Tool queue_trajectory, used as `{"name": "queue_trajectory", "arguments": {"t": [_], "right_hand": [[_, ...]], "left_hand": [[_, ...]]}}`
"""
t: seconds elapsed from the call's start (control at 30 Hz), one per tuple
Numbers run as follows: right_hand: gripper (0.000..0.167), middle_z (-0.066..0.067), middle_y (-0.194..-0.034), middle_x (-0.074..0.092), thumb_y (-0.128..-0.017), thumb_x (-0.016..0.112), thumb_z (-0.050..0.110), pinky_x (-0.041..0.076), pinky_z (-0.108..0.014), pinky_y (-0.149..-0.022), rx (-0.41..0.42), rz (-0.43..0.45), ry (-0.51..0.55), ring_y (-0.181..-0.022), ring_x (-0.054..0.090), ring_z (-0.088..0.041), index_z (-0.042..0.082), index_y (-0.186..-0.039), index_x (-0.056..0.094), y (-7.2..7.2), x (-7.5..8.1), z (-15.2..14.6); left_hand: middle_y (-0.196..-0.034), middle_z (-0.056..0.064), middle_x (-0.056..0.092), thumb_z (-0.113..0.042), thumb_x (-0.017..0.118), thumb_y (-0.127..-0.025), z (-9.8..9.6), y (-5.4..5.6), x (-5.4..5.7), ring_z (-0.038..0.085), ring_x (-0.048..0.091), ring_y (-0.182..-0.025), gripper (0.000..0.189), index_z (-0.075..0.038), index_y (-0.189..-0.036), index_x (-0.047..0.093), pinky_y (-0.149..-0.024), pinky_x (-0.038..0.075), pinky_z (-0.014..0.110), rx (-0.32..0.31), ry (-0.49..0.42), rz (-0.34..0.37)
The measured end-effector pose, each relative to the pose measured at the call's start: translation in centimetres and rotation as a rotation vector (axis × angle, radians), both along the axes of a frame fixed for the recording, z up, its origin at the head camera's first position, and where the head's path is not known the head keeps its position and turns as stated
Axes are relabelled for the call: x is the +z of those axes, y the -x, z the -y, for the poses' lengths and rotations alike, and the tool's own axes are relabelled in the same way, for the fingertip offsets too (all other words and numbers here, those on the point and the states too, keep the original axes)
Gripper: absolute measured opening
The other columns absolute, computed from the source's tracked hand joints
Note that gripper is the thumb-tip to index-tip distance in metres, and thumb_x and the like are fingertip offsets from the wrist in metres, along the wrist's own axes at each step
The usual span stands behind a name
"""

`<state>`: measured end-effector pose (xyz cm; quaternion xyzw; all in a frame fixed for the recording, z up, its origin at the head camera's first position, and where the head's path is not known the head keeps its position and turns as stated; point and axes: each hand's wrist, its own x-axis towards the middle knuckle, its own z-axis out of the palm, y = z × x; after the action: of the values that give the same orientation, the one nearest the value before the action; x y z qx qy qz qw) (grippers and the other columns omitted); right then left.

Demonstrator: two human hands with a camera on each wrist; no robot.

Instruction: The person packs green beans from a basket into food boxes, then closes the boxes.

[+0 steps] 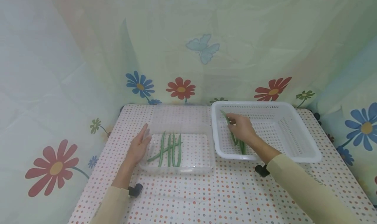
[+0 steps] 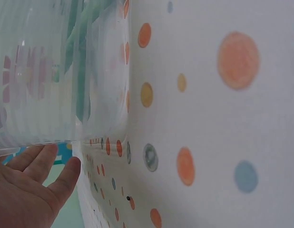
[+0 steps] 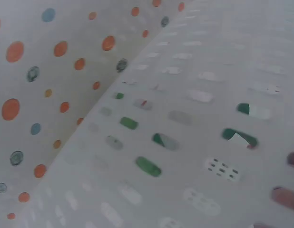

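Left of centre, the left hand, its fingers free, is beside the clear box. Right of centre, across from this box, the right hand pinches a green bean, slanting upper left to lower right, in the white basket.

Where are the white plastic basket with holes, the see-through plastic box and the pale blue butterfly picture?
White plastic basket [image 1: 253, 103]: head view, back rim.
See-through plastic box [image 1: 184, 169]: head view, front wall.
Pale blue butterfly picture [image 1: 203, 49]: head view, middle between the wings.
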<state>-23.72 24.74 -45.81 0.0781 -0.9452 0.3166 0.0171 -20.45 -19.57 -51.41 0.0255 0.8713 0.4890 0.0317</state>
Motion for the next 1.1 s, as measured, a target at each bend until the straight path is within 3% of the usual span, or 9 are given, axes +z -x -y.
{"name": "queue_trajectory", "arguments": {"t": [0.23,0.47,0.67,0.93,1.1], "right_hand": [[0.05,-0.028,-0.135,0.066,-0.1,0.062,0.003,0.061,-0.057,-0.095,-0.01,-0.019,0.032,-0.123,0.066,-0.046,0.002,-0.149,0.054,0.2,0.8,0.5],[0.049,-0.026,-0.129,0.069,-0.1,0.064,0.003,0.061,-0.043,-0.081,-0.034,-0.032,0.106,-0.119,0.068,-0.042,0.004,-0.148,0.057,0.3,1.6,0.5],[0.049,-0.024,-0.129,0.07,-0.101,0.064,0.005,0.06,-0.039,-0.081,-0.07,-0.021,0.161,-0.117,0.068,-0.039,0.008,-0.149,0.057,0.1,2.3,0.6],[0.049,-0.024,-0.13,0.069,-0.101,0.066,0.006,0.061,-0.054,-0.093,-0.078,-0.025,0.213,-0.122,0.066,-0.041,0.009,-0.149,0.058,0.1,2.9,1.1],[0.051,-0.021,-0.129,0.07,-0.098,0.071,0.009,0.061,-0.053,-0.092,-0.082,-0.037,0.264,-0.122,0.067,-0.039,0.013,-0.148,0.059,0.1,3.2,1.8]], "left_hand": [[-0.173,0.002,0.026,-0.033,0.042,-0.112,-0.1,0.3,0.0,0.028,0.02,-0.162,0.061,-0.036,-0.167,0.016,-0.133,0.013,0.053,0.009,-0.015,0.035],[-0.173,0.002,0.026,-0.034,0.042,-0.112,-0.2,0.3,0.0,0.028,0.019,-0.162,0.061,-0.035,-0.168,0.016,-0.133,0.013,0.054,0.02,-0.001,0.038],[-0.173,0.001,0.026,-0.034,0.042,-0.112,-0.2,0.2,0.0,0.028,0.019,-0.162,0.061,-0.036,-0.167,0.018,-0.133,0.013,0.055,0.033,-0.002,0.031],[-0.172,0.003,0.029,-0.033,0.042,-0.112,-0.1,0.3,-0.2,0.029,0.019,-0.162,0.061,-0.033,-0.168,0.018,-0.133,0.013,0.055,0.029,0.006,0.026],[-0.173,0.003,0.028,-0.033,0.042,-0.112,0.0,0.3,-0.2,0.028,0.019,-0.162,0.061,-0.032,-0.168,0.018,-0.133,0.012,0.055,0.021,0.001,0.028]]}}
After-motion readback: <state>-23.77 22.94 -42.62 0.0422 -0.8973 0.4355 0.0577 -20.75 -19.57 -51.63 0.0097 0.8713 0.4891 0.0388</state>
